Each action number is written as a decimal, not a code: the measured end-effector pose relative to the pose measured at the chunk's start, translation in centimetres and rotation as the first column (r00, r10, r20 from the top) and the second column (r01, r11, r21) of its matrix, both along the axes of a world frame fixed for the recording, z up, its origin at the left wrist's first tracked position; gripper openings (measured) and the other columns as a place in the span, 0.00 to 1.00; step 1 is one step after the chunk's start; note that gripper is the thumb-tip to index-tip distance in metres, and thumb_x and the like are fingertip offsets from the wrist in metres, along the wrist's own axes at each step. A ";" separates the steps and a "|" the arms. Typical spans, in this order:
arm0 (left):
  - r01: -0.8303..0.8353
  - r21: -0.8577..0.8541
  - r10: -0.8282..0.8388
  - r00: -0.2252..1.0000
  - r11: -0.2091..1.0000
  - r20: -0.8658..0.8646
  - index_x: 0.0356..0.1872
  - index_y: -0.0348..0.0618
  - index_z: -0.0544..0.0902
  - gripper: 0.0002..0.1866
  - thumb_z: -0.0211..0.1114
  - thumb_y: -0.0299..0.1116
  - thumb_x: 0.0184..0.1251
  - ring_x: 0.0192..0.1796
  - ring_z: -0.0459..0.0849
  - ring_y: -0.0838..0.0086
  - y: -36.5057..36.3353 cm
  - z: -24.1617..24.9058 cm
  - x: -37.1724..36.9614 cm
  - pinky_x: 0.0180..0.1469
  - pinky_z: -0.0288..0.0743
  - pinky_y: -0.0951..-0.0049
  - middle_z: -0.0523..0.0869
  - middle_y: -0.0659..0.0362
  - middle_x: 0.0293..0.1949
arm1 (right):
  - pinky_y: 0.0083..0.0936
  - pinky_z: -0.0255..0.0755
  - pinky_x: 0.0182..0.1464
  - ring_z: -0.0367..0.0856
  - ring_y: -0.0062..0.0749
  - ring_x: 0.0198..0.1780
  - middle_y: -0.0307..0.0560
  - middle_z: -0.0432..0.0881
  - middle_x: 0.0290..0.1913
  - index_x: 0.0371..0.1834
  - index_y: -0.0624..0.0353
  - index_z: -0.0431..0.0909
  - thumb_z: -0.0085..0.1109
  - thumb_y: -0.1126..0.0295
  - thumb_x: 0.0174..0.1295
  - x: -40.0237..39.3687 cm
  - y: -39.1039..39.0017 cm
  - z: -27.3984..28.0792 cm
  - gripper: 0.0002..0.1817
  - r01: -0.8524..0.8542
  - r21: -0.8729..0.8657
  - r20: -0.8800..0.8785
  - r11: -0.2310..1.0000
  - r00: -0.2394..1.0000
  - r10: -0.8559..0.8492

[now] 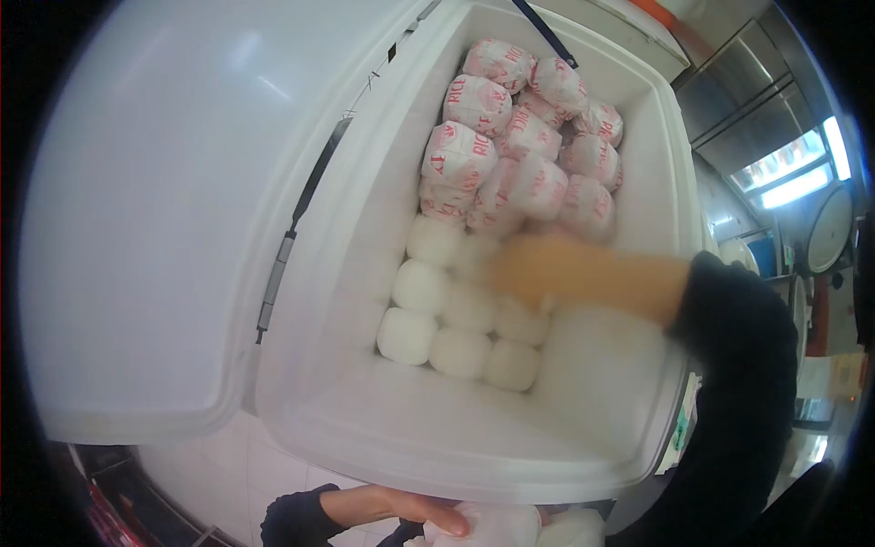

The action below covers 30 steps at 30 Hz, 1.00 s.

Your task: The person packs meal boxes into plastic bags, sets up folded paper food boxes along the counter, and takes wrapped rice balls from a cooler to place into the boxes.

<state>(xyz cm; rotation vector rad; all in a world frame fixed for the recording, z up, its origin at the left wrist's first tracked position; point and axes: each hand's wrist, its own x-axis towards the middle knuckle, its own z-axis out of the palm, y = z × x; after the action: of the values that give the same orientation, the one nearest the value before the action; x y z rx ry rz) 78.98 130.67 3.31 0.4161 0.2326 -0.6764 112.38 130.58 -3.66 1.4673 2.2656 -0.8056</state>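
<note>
Inside a large white cooler box (583,438), my right hand (538,269) reaches in from the right over white round packs. It is smeared by motion, so its fingers do not show clearly. Plain white packs (406,335) sit in close rows beneath and left of it. Just beyond it are stacked packs in white paper printed with red "RICE" lettering (458,155). At the bottom edge, my left hand (437,515) grips a white bundle (497,526), thumb on top. A second white rounded pack (571,529) lies beside the bundle. The lower part of this hand is cut off.
The cooler's white lid (164,228) is swung open to the left on its hinge. A dark strap (547,35) crosses the far rim. Metal cabinets (743,87) and a round pale lid (830,228) stand at the right. Light floor tiles (210,483) show below.
</note>
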 end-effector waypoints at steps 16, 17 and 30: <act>-0.124 0.066 0.115 0.985 0.990 0.132 0.48 0.34 0.69 0.33 0.71 0.38 0.38 0.43 0.71 0.72 -0.1 -0.8 -1.1 0.44 0.65 0.77 0.73 0.56 0.42 | 0.34 0.63 0.44 0.68 0.43 0.45 0.54 0.69 0.42 0.47 0.62 0.64 0.67 0.55 0.29 -9.5 2.1 -0.9 0.39 -0.251 -0.219 -0.503 0.943 0.857 0.111; -0.123 0.051 0.116 0.985 0.991 0.124 0.48 0.34 0.69 0.33 0.71 0.38 0.38 0.43 0.71 0.72 -0.1 -0.8 -1.1 0.44 0.65 0.77 0.73 0.56 0.42 | 0.33 0.61 0.46 0.68 0.43 0.46 0.55 0.69 0.44 0.48 0.62 0.63 0.69 0.57 0.25 -9.3 2.0 -0.8 0.42 -0.209 -0.302 -0.510 0.930 0.860 0.028; -0.038 -0.128 0.045 0.997 0.991 0.057 0.53 0.31 0.63 0.40 0.72 0.38 0.35 0.51 0.68 0.68 0.1 0.3 0.3 0.52 0.62 0.73 0.69 0.51 0.51 | 0.29 0.63 0.51 0.66 0.41 0.52 0.53 0.68 0.50 0.56 0.62 0.57 0.69 0.62 0.25 -8.3 6.6 4.6 0.48 0.300 -0.597 -0.368 0.744 0.721 -0.587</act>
<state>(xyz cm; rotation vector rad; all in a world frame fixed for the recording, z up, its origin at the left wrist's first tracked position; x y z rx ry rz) 79.32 130.76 3.57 0.3084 0.1399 -0.6332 104.12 137.23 0.96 1.6987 1.7505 -2.0273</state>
